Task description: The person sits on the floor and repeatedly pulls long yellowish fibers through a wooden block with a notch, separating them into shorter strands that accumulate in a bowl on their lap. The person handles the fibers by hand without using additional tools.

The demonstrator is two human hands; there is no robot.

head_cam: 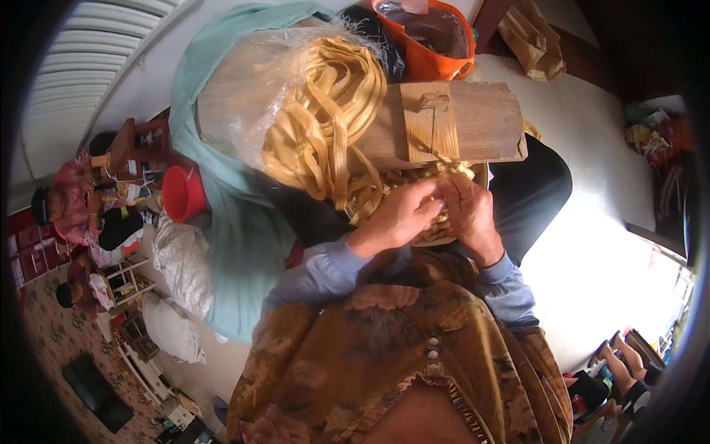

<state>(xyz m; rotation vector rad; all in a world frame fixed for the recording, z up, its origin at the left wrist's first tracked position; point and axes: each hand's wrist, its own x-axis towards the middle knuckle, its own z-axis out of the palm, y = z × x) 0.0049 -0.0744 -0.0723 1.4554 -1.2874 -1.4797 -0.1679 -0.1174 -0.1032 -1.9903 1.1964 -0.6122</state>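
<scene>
My left hand and my right hand meet over my lap, fingertips together. Between them they pinch a knotted golden strip, whose end sticks up past my fingers at the board's near edge. What lies inside my fingers is hidden. Just beyond is a wooden board with a lighter wooden block on it; the block has a narrow slit. Below my hands, a round container holds many short golden pieces. Left of the board, a coil of flat golden strips spills from a clear plastic bag.
A teal cloth wraps the bag and hangs at my left. An orange bucket lined with plastic stands beyond the board. A red bucket and white sacks are on the floor leftward. Other people sit far left and lower right.
</scene>
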